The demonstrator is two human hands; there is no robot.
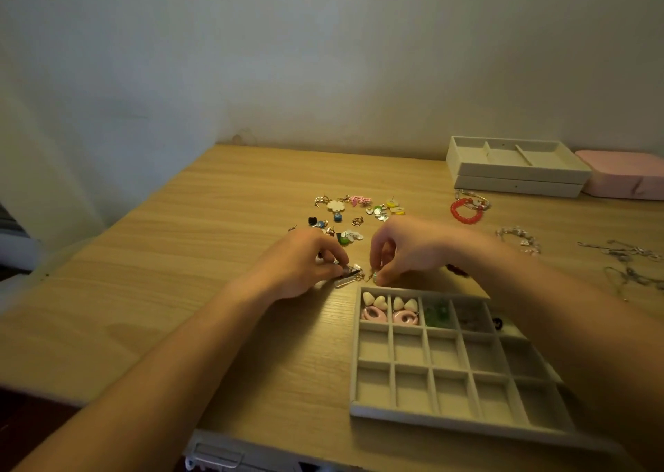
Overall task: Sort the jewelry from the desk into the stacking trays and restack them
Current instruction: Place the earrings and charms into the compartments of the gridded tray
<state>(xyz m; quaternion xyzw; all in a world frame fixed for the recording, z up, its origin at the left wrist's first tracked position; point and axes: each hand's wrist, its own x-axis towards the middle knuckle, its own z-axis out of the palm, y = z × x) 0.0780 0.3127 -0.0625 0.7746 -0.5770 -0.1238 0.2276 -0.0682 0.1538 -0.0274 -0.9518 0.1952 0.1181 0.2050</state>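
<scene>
A wooden desk is seen from above. Its near edge runs along the bottom of the view, its left edge slants back to a pale wall, and its left half shows plain wood. Nearest, on the right, a grey tray sits just inside the near edge. It is divided into three rows of five compartments, and the right forearm crosses over its far right corner. In the far row, the first two compartments each hold two white hearts and one pink oval ring. The third holds green pieces and the fourth something pale and blurred. Just beyond the tray's far left corner, both hands meet low over the wood. The left hand pinches a clear earring in curled fingertips. The right hand pinches a small piece, too tiny to identify. Beyond the hands lies a scatter of coloured earrings. To the right lie one red bracelet, one silver bracelet and tangled silver chains near the right edge. At the back right, two cream stacked trays stand by the wall, just beside a pink box.
</scene>
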